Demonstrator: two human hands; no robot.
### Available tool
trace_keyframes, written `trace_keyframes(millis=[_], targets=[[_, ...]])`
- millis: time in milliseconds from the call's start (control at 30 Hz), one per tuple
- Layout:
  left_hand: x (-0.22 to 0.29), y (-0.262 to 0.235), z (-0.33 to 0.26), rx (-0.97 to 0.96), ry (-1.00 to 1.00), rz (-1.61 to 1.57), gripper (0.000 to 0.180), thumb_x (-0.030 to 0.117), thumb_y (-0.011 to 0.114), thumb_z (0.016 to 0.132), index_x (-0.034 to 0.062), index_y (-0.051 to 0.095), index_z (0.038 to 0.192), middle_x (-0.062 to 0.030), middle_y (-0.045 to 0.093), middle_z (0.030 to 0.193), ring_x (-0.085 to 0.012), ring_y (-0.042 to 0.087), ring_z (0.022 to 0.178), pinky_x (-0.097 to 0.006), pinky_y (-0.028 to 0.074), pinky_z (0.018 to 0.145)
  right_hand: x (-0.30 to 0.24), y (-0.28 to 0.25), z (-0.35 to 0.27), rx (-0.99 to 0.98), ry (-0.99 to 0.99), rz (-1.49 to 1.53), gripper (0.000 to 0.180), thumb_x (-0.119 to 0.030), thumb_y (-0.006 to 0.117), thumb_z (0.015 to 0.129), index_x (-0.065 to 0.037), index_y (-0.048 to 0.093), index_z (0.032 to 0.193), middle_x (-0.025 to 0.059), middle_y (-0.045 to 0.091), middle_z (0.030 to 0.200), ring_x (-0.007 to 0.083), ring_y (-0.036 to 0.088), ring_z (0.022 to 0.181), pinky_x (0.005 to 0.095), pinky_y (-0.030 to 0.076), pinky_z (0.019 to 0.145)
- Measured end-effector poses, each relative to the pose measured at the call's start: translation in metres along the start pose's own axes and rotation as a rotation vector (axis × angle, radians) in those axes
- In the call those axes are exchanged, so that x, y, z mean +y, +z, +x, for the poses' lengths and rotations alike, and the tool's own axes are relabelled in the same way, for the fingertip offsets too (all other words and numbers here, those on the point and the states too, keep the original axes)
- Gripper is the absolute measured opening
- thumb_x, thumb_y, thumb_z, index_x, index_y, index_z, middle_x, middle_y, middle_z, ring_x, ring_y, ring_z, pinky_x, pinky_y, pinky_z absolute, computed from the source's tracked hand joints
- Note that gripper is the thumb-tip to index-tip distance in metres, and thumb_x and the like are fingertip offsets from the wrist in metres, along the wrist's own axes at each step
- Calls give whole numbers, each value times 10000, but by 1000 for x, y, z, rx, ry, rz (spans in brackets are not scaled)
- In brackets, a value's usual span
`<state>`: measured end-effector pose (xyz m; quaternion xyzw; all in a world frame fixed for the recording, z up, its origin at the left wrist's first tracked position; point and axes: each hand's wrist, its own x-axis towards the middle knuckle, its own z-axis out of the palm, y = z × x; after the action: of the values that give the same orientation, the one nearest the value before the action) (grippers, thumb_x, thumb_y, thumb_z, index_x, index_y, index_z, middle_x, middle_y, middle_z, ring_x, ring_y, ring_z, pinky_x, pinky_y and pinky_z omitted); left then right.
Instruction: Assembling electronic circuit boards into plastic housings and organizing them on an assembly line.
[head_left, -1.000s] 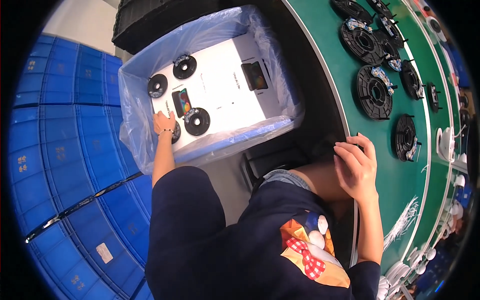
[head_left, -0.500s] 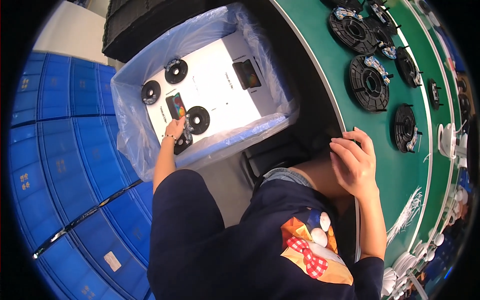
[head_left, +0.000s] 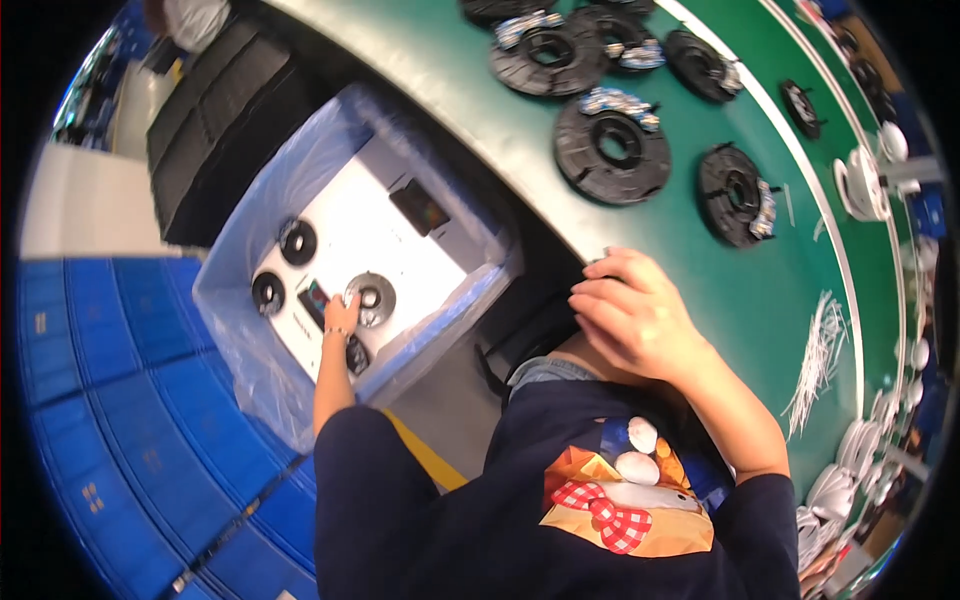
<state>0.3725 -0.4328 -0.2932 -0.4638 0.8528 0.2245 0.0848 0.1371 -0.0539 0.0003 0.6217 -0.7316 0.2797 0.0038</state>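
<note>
Fingertips of the bare left hand (head_left: 341,316) meet the left edge of a round black plastic disc (head_left: 385,302); whether they clamp it, I cannot tell. Beneath them lies a white printed sheet (head_left: 345,230). The right hand (head_left: 637,318) curls its fingers beside a green tabletop (head_left: 725,290).

Blurred markings (head_left: 92,497), apparently none legible.
</note>
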Motion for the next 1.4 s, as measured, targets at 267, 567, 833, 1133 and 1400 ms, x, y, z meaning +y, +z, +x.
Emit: trace_keyframes(millis=[267, 567, 833, 1133, 1400], targets=[[109, -98, 9, 349, 358, -442, 236, 215, 556, 813, -12, 491, 794, -103, 512, 682, -185, 453, 644, -325, 397, 626, 3, 4, -7, 65, -33, 29, 170, -105, 602, 585, -9, 527, 703, 89, 513, 752, 242, 487, 884, 391, 392, 854], [453, -241, -132, -360, 1147, -928, 228, 84, 496, 835, -58, 520, 1012, -68, 577, 937, -94, 528, 829, -212, 417, 740, 14, 6, -18, 36, -53, -1, 158, -153, 580, 606, -27, 517, 676, 66, 517, 734, 235, 473, 882, 377, 362, 858], [680, -127, -152, -457, 1147, -89, 483, 388, 542, 722, -62, 589, 888, -191, 610, 889, -273, 589, 825, -315, 442, 733, 12, 12, -19, 194, -97, 129, 133, -134, 577, 578, -20, 509, 581, 77, 514, 671, 249, 469, 834, 353, 385, 773], [702, -69, -127, -347, 895, 89, 545, 437, 508, 749, -53, 559, 982, -195, 568, 1024, -290, 565, 925, -355, 442, 779, 14, 14, -24, 145, -53, 54, 128, -146, 560, 625, -18, 568, 623, 75, 552, 715, 241, 467, 899, 348, 351, 831], [659, -95, -120, 72, 1084, 112, 720, 459, 533, 736, -116, 356, 1132, -280, 542, 996, -380, 537, 941, -393, 420, 825, 11, 14, -21, 129, -112, 20, 129, -165, 565, 625, -37, 570, 610, 60, 543, 687, 227, 475, 841, 331, 356, 799]])
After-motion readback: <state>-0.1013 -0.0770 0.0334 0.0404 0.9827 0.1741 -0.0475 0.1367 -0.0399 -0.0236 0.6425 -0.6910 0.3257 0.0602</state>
